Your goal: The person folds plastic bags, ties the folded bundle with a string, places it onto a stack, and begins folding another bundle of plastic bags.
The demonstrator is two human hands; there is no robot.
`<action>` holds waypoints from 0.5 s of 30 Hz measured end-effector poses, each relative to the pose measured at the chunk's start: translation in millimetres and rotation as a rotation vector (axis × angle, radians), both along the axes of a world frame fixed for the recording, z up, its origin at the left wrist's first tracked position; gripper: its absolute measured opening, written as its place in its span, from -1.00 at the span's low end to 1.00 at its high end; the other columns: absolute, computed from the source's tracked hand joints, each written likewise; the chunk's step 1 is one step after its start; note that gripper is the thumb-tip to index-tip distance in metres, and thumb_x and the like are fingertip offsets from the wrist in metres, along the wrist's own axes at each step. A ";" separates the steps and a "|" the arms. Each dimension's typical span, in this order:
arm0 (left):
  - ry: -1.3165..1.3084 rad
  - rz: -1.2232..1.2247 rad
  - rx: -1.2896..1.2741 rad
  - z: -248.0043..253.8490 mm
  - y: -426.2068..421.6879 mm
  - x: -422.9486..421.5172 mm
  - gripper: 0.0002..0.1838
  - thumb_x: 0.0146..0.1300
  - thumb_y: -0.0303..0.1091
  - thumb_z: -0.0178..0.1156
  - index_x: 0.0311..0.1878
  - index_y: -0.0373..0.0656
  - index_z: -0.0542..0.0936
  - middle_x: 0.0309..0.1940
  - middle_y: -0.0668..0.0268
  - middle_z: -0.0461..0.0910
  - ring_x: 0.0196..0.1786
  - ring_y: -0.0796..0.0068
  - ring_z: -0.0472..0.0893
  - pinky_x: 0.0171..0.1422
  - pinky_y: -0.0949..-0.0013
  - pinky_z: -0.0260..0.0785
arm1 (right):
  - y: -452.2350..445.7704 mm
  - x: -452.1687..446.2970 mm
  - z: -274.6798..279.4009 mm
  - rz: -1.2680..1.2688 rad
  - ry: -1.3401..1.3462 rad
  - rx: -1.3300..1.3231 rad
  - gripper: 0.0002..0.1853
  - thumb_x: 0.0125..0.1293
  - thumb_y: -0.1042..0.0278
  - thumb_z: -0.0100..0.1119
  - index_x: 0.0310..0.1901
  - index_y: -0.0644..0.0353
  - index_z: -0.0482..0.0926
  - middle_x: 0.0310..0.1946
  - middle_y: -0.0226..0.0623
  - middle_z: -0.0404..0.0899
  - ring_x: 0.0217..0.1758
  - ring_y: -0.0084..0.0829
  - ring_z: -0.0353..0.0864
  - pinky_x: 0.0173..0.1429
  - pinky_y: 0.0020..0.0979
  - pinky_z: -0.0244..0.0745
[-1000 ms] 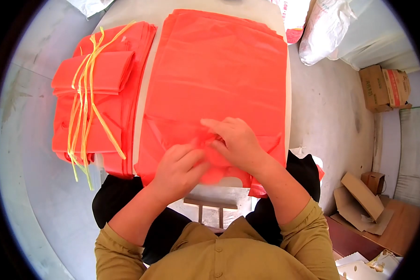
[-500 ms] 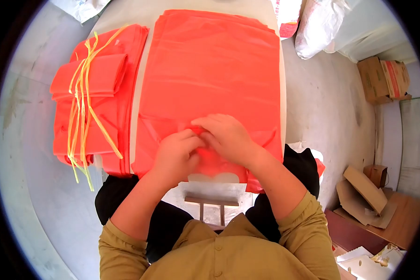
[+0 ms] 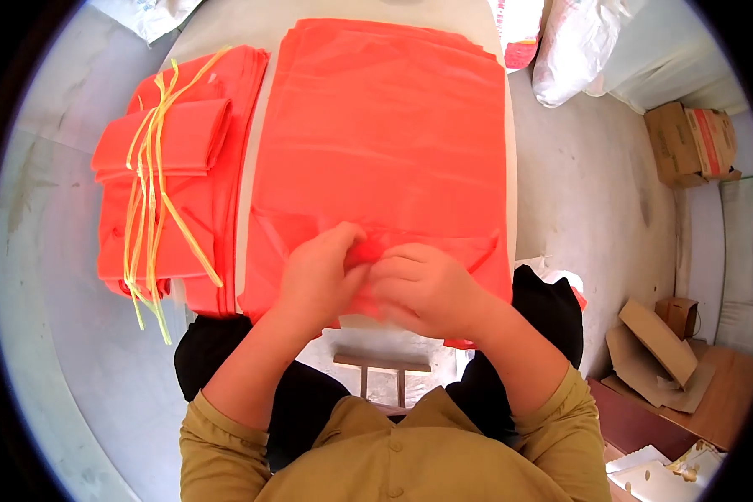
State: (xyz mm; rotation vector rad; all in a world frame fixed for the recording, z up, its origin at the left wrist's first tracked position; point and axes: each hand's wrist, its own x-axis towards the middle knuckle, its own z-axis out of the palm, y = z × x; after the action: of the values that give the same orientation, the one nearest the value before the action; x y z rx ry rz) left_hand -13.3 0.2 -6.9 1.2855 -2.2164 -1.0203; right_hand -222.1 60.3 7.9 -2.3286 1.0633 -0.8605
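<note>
Red plastic sheets [image 3: 385, 125] sit stacked flat on the pale table [image 3: 226, 27], mid-table, near end rumpled under both hands. Left hand [image 3: 320, 274] is on the near part of the stack, thumb and index curled toward each other at a red crumple; can't tell if they're pinching it. Right hand [image 3: 427, 291] is just beside it, fingers bent inward, tips blurred; can't tell if they're apart or clamped on plastic. Left of the stack: second red pile [image 3: 205, 197], folded red bundle [image 3: 163, 140] on top, yellow strings [image 3: 149, 159] draped over both. Off the table to the right: white sack [image 3: 573, 54], cardboard box [image 3: 671, 146], and opened carton [image 3: 651, 356] lower down.
</note>
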 end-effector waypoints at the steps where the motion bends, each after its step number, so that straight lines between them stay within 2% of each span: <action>1: 0.015 0.008 -0.010 -1.8 0.4 -0.6 -0.63 0.20 -0.38 0.45 0.06 -0.18 0.60 -0.11 0.09 0.73 -0.01 -0.04 0.72 0.05 0.07 0.58 | 2.4 1.4 -3.9 -0.028 0.015 -0.067 -0.79 0.19 0.48 0.38 -0.12 0.20 0.65 -0.05 -0.21 0.64 0.01 -0.11 0.65 0.14 -0.20 0.63; 4: 0.052 0.049 0.072 -1.5 1.1 0.2 -0.63 0.21 -0.40 0.45 0.06 -0.18 0.59 -0.02 0.07 0.70 0.02 -0.02 0.72 0.06 0.07 0.58 | 7.6 -1.7 -9.1 -0.119 0.058 -0.005 -0.64 0.07 0.52 0.42 -0.04 0.21 0.64 0.06 -0.22 0.64 0.09 -0.10 0.64 0.17 -0.14 0.63; 7: 0.013 -0.022 -0.050 -3.8 0.0 6.7 -0.63 0.20 -0.41 0.46 0.05 -0.17 0.61 0.08 0.07 0.66 0.04 0.02 0.70 0.06 0.08 0.58 | 7.0 -5.8 -5.4 -0.102 0.119 0.021 -0.55 0.06 0.50 0.44 0.05 0.23 0.62 0.12 -0.21 0.62 0.11 -0.10 0.63 0.19 -0.15 0.62; 10: 0.034 -0.164 -0.330 -8.2 6.2 14.7 -0.58 0.12 -0.45 0.51 0.07 -0.20 0.65 0.08 0.08 0.61 -0.03 0.05 0.68 0.03 0.11 0.58 | 7.5 -6.3 -3.1 -0.116 0.167 0.033 -0.49 0.07 0.48 0.45 0.12 0.26 0.61 0.17 -0.18 0.60 0.13 -0.10 0.61 0.21 -0.15 0.61; 13: 0.025 -0.284 -0.491 -2.3 1.2 19.4 -0.49 0.02 -0.39 0.54 0.10 -0.20 0.69 0.12 0.10 0.63 0.07 0.01 0.66 0.13 0.04 0.56 | 7.7 -6.1 -6.5 -0.128 0.179 0.034 -0.44 0.07 0.47 0.45 0.17 0.27 0.59 0.22 -0.16 0.59 0.14 -0.10 0.59 0.23 -0.14 0.60; 15: -0.012 -0.307 -0.490 -0.6 -0.6 22.2 -0.46 -0.02 -0.40 0.51 0.12 -0.21 0.68 0.17 0.11 0.63 0.13 0.00 0.64 0.19 0.02 0.54 | 7.0 -6.9 -7.3 -0.129 0.189 0.041 -0.43 0.06 0.46 0.45 0.18 0.27 0.59 0.23 -0.16 0.59 0.15 -0.10 0.59 0.24 -0.14 0.60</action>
State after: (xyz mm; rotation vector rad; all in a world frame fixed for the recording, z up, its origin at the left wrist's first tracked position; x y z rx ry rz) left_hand 8.9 -0.3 -7.4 0.7566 -2.5106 -0.5044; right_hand -228.9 67.3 0.6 -2.3639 1.3092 -0.6661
